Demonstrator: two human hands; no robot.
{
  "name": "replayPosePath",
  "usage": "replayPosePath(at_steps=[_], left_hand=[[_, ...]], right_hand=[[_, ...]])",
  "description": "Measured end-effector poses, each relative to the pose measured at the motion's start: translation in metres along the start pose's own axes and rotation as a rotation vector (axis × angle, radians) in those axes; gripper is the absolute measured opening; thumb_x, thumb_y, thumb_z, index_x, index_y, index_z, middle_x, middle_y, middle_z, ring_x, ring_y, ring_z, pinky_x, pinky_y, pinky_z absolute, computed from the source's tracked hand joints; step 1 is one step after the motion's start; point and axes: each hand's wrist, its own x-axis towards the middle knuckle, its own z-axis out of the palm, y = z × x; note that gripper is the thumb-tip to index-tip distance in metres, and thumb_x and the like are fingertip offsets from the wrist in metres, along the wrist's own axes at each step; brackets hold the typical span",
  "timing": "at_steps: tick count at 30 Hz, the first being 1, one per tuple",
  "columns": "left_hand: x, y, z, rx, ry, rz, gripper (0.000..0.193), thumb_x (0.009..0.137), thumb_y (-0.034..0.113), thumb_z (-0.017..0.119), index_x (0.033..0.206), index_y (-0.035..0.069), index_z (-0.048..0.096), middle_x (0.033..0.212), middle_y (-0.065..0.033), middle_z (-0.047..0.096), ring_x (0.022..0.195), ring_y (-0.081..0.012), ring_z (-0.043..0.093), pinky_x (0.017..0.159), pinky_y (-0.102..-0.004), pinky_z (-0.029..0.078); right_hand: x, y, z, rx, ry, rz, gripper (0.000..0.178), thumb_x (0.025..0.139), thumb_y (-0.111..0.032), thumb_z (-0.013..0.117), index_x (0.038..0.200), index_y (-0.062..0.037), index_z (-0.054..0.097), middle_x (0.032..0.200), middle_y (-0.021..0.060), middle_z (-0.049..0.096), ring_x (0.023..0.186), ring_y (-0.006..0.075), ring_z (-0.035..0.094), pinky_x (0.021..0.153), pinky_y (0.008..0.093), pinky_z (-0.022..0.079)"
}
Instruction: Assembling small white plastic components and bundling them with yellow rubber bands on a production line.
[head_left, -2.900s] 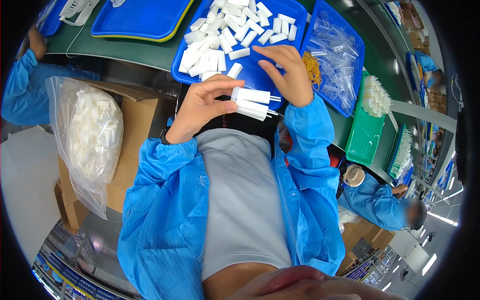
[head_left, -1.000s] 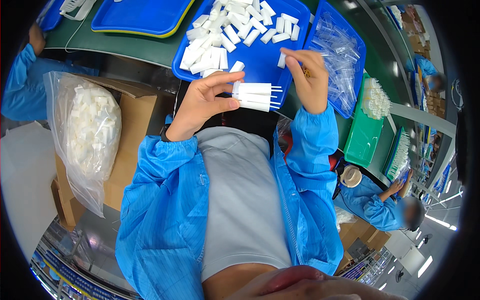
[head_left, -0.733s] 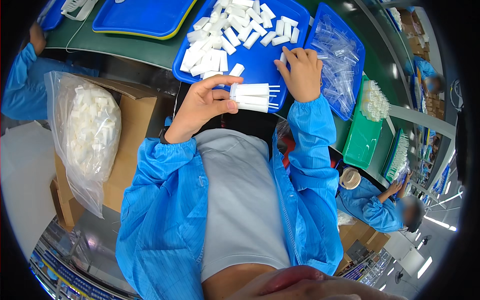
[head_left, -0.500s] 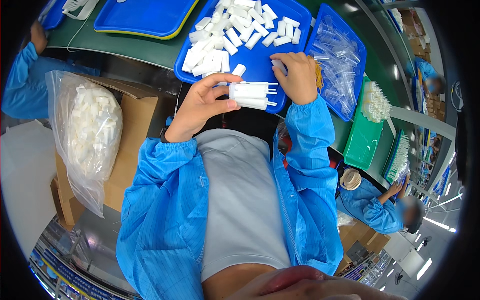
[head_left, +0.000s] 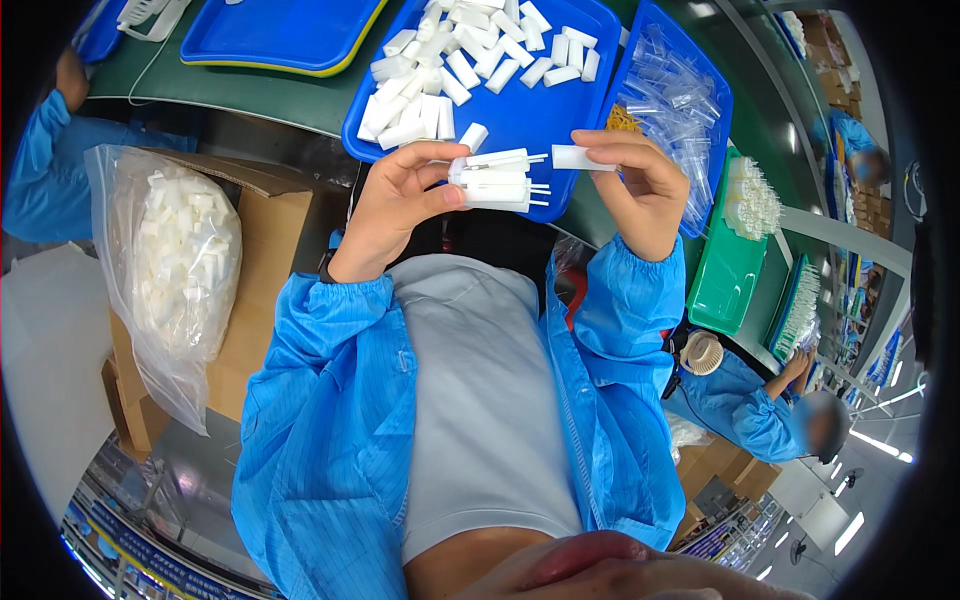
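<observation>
My left hand (head_left: pixel 408 200) is closed on a clear plastic holder with thin rods (head_left: pixel 497 184); several white sleeves sit on its rods, and bare rod ends stick out to the right. Between the fingertips of my right hand (head_left: pixel 645 185) is a single white sleeve (head_left: pixel 577 158), held level just right of the rod ends and apart from them. Beyond both hands lies a blue tray (head_left: pixel 545 110) with a heap of loose white sleeves (head_left: pixel 420 95) on it. One sleeve (head_left: pixel 473 137) rests by the tray's near edge, close to my left fingers.
Right of it, a second blue tray (head_left: pixel 722 108) holds clear plastic pieces and yellow bands (head_left: pixel 625 118). Farther right, a green tray (head_left: pixel 725 290) carries white-tipped parts. A clear bag of white pieces (head_left: pixel 190 260) stands in a cardboard box at left. Co-workers sit on both sides.
My right hand has lifted from the tray edge and come nearer, turning so the white sleeve points at the rods. My left hand has barely shifted.
</observation>
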Motion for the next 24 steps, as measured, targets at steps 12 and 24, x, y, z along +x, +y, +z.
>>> replayPosePath(at_steps=[12, 24], left_hand=[[0.0, 0.0, 0.003, 0.019, -0.013, 0.001, 0.039, 0.077, -0.005, 0.071, 0.114, -0.002, 0.061, 0.111, -0.0121, 0.061, 0.105, -0.02, 0.06, 0.088, -0.0299, 0.051], [0.001, 0.001, 0.005, 0.072, -0.004, 0.037, 0.038, 0.075, -0.008, 0.071, 0.111, -0.001, 0.064, 0.112, -0.0097, 0.059, 0.106, -0.0201, 0.059, 0.088, -0.028, 0.051]], right_hand=[[-0.003, 0.004, 0.01, 0.102, 0.004, 0.053, 0.02, 0.077, 0.012, 0.062, 0.089, -0.0008, 0.07, 0.101, 0.0163, 0.067, 0.095, 0.0249, 0.065, 0.082, 0.032, 0.052], [0.001, -0.008, 0.013, -0.187, -0.204, -0.062, 0.027, 0.076, 0.006, 0.062, 0.1, -0.0038, 0.071, 0.104, 0.0112, 0.066, 0.089, 0.0215, 0.062, 0.078, 0.0289, 0.049]])
